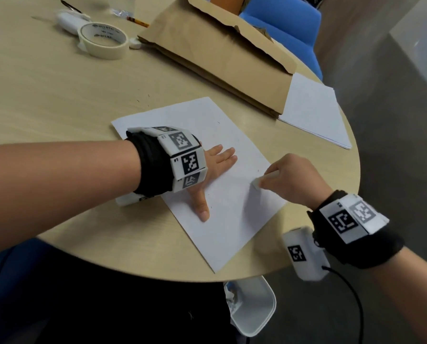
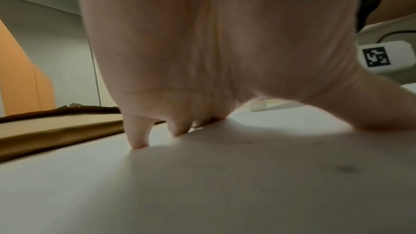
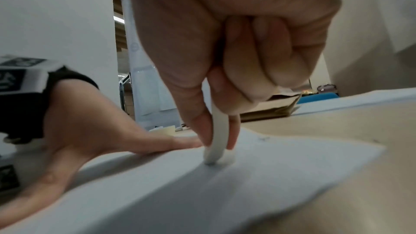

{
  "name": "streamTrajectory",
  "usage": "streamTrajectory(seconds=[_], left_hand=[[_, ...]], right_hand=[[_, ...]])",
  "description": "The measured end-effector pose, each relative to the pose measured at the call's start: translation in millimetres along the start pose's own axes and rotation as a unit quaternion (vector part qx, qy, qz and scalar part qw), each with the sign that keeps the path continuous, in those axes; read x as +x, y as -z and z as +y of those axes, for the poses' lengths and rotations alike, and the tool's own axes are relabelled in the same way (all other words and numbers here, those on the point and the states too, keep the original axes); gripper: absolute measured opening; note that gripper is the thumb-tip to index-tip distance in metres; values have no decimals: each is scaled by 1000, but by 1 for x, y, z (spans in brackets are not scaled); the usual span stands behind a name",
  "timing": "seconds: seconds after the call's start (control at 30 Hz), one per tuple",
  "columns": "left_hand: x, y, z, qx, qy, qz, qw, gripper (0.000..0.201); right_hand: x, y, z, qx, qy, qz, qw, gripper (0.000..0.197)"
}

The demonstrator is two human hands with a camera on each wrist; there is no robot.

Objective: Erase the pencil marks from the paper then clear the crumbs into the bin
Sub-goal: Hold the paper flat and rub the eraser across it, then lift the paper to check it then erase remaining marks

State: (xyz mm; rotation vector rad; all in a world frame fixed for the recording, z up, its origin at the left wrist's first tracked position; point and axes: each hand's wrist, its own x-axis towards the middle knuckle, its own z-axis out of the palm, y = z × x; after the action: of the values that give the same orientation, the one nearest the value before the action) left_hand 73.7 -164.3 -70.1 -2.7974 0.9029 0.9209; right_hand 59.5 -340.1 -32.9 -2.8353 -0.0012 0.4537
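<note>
A white sheet of paper point(image 1: 222, 194) lies at an angle on the round wooden table point(image 1: 58, 95). My left hand point(image 1: 215, 167) lies flat on the sheet's left part with fingers straight and thumb spread, pressing it down point(image 2: 202, 175). My right hand point(image 1: 289, 177) pinches a white eraser point(image 1: 257, 182) between thumb and fingers near the sheet's right edge. In the right wrist view the eraser point(image 3: 217, 141) bends as its tip touches the paper point(image 3: 270, 175). Faint pencil specks dot the sheet. A white bin point(image 1: 253, 306) stands on the floor below the table's near edge.
A brown paper envelope point(image 1: 220, 53) lies at the back, with a stack of white sheets point(image 1: 314, 110) to its right near the table edge. A roll of masking tape point(image 1: 103, 39), a white object and a pencil lie far left. A blue chair point(image 1: 287, 18) stands behind.
</note>
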Motion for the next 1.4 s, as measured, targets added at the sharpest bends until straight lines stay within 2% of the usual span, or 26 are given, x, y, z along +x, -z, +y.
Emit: streamTrajectory(seconds=[0.17, 0.37, 0.43, 0.53, 0.6, 0.77, 0.83, 0.9, 0.93, 1.0, 1.07, 1.1, 1.17, 1.3, 1.4], left_hand=[[2, -1, 0, 21, 6, 2, 1000, 139], [5, -4, -5, 5, -2, 3, 1000, 142], [5, -3, -3, 13, -1, 1, 1000, 142], [3, -3, -2, 19, 4, 2, 1000, 140], [2, -3, -1, 19, 7, 0, 1000, 140], [1, 0, -1, 13, 5, -5, 1000, 138], [0, 1, 0, 15, 3, -9, 1000, 136], [-1, 5, 0, 2, 0, -13, 1000, 128], [-2, 10, -3, -20, 0, -7, 1000, 119], [-2, 22, -13, -81, 13, 42, 996, 90], [-3, 36, -30, -135, 59, 136, 980, 67], [-3, 42, -43, -158, 95, 181, 966, 60], [-5, 55, -66, -182, 173, 218, 943, 56], [-3, 59, -96, -198, 295, 153, 922, 54], [11, 50, -110, -179, 332, 129, 917, 51]], right_hand=[[0, -12, -25, 13, 57, -18, 998, 23], [9, 10, 3, -114, -48, 0, 992, 25], [11, 11, -2, -126, -30, 3, 992, 24], [12, -6, -23, -66, 33, -33, 997, 23], [10, -13, -26, -61, 47, -39, 996, 28], [11, 7, 10, -147, -31, 1, 989, 42], [14, 12, 21, -107, -46, -3, 993, 46], [15, 16, 29, 84, -59, -12, 995, 42], [14, 17, 33, 202, -75, -1, 976, 33], [12, 15, 39, 404, -116, 3, 907, 26], [13, 9, 42, 528, -137, -21, 838, 24], [14, 6, 43, 559, -142, -32, 816, 21], [19, 0, 43, 588, -149, -36, 794, 19], [28, -4, 46, 615, -153, -22, 773, 21], [33, -5, 47, 623, -153, -13, 767, 22]])
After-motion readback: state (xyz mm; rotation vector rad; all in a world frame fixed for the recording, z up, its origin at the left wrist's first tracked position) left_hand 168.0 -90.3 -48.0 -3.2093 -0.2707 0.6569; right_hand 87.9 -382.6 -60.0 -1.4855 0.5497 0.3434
